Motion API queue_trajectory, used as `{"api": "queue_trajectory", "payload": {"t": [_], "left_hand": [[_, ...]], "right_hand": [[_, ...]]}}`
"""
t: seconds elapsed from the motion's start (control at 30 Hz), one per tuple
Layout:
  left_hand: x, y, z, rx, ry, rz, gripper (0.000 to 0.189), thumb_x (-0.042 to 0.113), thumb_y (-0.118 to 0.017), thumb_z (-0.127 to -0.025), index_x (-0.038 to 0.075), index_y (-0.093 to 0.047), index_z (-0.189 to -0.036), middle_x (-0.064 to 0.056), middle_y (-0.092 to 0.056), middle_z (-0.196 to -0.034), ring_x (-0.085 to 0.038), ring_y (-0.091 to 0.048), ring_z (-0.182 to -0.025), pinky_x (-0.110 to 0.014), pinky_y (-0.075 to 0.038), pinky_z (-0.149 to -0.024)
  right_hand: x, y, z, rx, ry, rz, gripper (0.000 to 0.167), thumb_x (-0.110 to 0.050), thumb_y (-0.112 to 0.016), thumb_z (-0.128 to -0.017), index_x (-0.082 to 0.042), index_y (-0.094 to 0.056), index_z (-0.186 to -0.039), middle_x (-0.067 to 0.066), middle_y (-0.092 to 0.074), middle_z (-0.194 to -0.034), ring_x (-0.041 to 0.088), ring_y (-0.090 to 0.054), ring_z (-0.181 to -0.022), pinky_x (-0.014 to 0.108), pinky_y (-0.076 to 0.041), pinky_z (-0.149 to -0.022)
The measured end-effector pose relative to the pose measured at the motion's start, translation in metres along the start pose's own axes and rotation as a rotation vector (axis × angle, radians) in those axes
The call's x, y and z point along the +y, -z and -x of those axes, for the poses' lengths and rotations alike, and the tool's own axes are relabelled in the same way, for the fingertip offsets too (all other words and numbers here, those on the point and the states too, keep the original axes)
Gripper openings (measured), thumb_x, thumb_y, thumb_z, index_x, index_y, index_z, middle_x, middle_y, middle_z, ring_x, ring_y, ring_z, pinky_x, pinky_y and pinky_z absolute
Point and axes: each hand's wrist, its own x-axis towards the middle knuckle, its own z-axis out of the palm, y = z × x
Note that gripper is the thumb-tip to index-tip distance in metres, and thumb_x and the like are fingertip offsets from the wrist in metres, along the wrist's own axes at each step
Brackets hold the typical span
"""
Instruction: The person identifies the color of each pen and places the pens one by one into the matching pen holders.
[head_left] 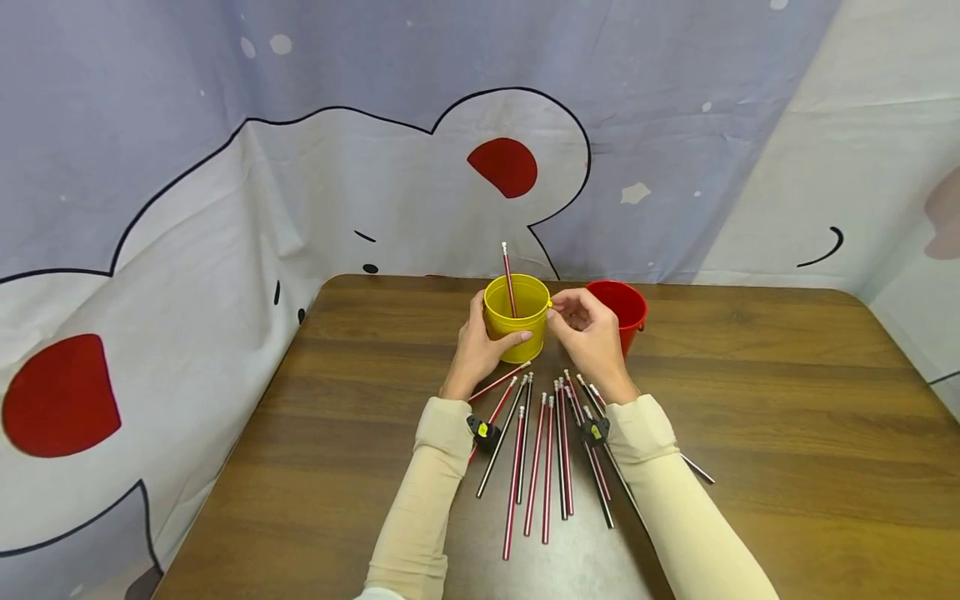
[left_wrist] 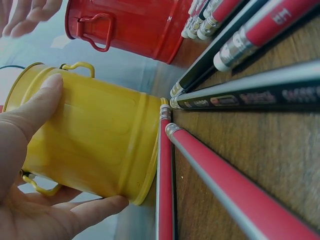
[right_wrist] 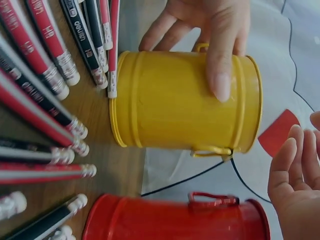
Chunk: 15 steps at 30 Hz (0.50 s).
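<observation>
A yellow metal bucket (head_left: 527,350) stands upright at the back of the table, with one red pencil (head_left: 509,279) leaning inside it, eraser end up. My left hand (head_left: 477,348) holds the bucket from the left, thumb across its front and fingers behind, as the left wrist view also shows. My right hand (head_left: 596,340) hovers at the bucket's right side near the rim, its fingers loosely bent. In the right wrist view these fingers (right_wrist: 295,165) hold nothing and stand apart from the yellow bucket. A red bucket (head_left: 618,304) stands behind my right hand, partly hidden by it.
Many red and black striped pencils (head_left: 547,467) lie fanned out in front of the buckets, eraser ends towards them. One red pencil (left_wrist: 165,170) lies right at the yellow bucket's base. A printed curtain (head_left: 420,192) hangs behind the wooden table (head_left: 765,400).
</observation>
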Motion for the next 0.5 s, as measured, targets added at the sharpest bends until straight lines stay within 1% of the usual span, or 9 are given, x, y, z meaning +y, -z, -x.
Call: {"api": "queue_trajectory", "payload": {"t": [0.13, 0.27, 0.37, 0.5], "left_hand": [[-0.001, -0.001, 0.0, 0.002, -0.009, 0.009, 0.087, 0.041, -0.075, -0.072, 0.021, -0.024, -0.14, -0.008, -0.048, -0.129, -0.019, -0.049, -0.113, -0.039, -0.038, -0.1], [-0.001, -0.001, 0.0, 0.0, 0.003, 0.014, 0.088, 0.041, -0.075, -0.072, 0.022, -0.023, -0.14, -0.007, -0.048, -0.13, -0.018, -0.049, -0.113, -0.039, -0.037, -0.101], [0.001, 0.0, 0.0, -0.002, 0.012, 0.015, 0.089, 0.042, -0.076, -0.071, 0.023, -0.023, -0.14, -0.006, -0.048, -0.13, -0.018, -0.048, -0.114, -0.039, -0.037, -0.101], [0.002, 0.0, 0.0, -0.002, 0.013, 0.014, 0.089, 0.041, -0.077, -0.071, 0.023, -0.024, -0.14, -0.006, -0.048, -0.129, -0.019, -0.048, -0.114, -0.038, -0.037, -0.101]], "right_hand": [[0.0, 0.009, 0.006, 0.002, -0.027, -0.019, 0.016, 0.006, -0.061, -0.081, 0.012, -0.058, -0.095, 0.027, -0.059, -0.085, 0.027, -0.056, -0.072, 0.017, -0.048, -0.064], [-0.004, 0.018, 0.012, -0.013, -0.089, 0.017, 0.017, 0.004, -0.062, -0.082, 0.013, -0.058, -0.095, 0.026, -0.06, -0.084, 0.024, -0.058, -0.071, 0.016, -0.049, -0.065], [-0.007, 0.025, 0.017, -0.033, -0.147, 0.084, 0.015, 0.002, -0.063, -0.082, 0.011, -0.06, -0.093, 0.022, -0.06, -0.083, 0.025, -0.058, -0.071, 0.016, -0.049, -0.065], [0.01, 0.034, 0.024, -0.059, -0.182, 0.254, 0.007, -0.002, -0.063, -0.08, 0.001, -0.063, -0.087, 0.013, -0.063, -0.079, 0.02, -0.06, -0.067, 0.015, -0.048, -0.062]]}}
